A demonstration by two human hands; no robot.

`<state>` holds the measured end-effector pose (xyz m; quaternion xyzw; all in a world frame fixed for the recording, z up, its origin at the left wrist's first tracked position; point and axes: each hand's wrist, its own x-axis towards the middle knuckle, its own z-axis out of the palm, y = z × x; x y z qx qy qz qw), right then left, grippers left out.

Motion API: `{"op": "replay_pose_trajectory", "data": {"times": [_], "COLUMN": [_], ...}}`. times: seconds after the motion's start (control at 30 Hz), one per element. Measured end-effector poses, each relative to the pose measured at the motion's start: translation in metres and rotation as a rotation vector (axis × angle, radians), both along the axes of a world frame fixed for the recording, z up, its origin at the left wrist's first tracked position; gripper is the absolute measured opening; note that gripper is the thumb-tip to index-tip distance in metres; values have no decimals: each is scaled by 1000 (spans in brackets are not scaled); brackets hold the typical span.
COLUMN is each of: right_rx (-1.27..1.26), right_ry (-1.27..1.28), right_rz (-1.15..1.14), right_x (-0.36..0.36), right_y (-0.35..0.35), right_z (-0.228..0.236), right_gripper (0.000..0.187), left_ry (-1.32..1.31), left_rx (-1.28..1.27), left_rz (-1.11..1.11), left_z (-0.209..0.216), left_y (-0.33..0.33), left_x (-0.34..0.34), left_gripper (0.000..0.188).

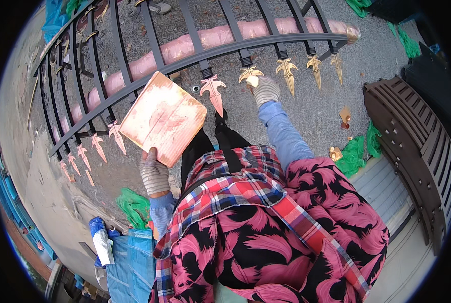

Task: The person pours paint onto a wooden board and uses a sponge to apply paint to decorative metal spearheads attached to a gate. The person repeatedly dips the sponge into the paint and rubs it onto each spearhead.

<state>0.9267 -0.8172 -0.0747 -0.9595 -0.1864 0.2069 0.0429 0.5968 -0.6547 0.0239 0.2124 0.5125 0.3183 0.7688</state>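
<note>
My left hand [155,172], in a striped grey glove, grips the lower edge of a square, flat board [161,119] smeared with pinkish-white and orange paint. My right hand [266,92], gloved alike, is closed around a small pale lump [252,81], perhaps a sponge or pad. It is at a gold spear-shaped finial [246,70] on a dark metal fence panel [185,60]. Just left of it points a pink-copper finial [213,93]. More gold finials [286,73] stand to the right. Several pink-copper ones [115,135] run along the left, beyond the board.
A long roll in pink wrapping [170,51] lies under the fence bars. Brown slatted metal panels [412,151] are stacked at the right. Green plastic [353,159] and paint-stained scraps [345,115] lie on the grey ground. Blue sheeting [134,257] is at lower left.
</note>
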Motion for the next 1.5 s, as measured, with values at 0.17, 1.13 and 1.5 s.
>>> {"op": "replay_pose_trajectory", "data": {"times": [0.17,1.13,1.5], "right_rx": [-39,17,93], "right_ry": [35,-82,-100], "right_rz": [-9,85,-240], "right_x": [-12,7,11], "right_y": [-29,20,19], "right_z": [27,14,8], "right_gripper": [29,37,33], "left_ry": [-7,53,29], "left_rx": [-40,-24,-26], "left_rz": [-7,2,52], "left_z": [-6,-10,-6], "left_y": [10,25,22], "left_x": [12,-8,-17], "left_gripper": [33,34,30]}}
